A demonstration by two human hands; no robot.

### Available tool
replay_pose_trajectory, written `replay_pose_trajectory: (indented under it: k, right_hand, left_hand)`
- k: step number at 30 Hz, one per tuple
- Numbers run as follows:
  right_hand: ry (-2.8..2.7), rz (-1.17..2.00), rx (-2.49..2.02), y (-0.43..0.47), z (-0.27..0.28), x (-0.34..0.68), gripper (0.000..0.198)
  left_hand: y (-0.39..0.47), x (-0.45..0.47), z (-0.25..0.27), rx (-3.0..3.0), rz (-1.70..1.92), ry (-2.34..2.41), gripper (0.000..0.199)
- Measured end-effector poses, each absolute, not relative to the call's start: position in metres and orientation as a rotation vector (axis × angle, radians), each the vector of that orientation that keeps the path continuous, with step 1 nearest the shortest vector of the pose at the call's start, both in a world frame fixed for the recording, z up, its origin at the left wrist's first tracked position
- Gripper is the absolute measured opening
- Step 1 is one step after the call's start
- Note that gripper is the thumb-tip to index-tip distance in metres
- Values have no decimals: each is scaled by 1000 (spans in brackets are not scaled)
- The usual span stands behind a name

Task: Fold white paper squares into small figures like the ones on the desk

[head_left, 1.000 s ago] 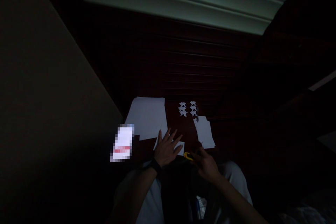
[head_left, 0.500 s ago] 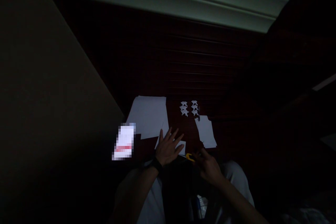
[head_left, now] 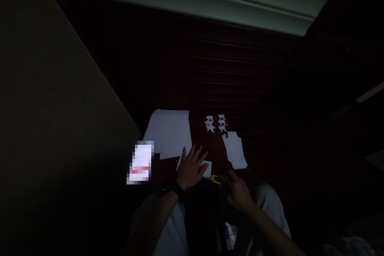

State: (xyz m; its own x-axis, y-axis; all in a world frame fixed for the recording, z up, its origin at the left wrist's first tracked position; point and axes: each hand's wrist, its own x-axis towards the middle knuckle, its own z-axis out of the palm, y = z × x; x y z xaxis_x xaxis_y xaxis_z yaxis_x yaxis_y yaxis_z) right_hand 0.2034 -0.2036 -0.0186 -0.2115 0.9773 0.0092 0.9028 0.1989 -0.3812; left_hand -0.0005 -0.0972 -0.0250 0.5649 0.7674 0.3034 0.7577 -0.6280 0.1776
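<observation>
I see a table: large sheet far left, small folded papers to its right, paper stack nearer right; in front, smaller paper under the person's left hand.

Yellow cutter, in right hand: set slightly lower, relative to small sheet, than one second ago; shifted a touch left since half a second ago. Thin pale line along sheet's near edge: newly showing since one second ago, too dim to tell blade from paper. Camera view: turned very slightly.
</observation>
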Motion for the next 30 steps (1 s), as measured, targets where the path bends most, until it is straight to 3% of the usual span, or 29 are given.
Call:
replay_pose_trajectory:
  k: [30]
  right_hand:
    - [-2218, 388, -1788, -195, -12, 207, 43]
  left_hand:
    - [-112, -16, -29, 2694, 614, 1533, 49]
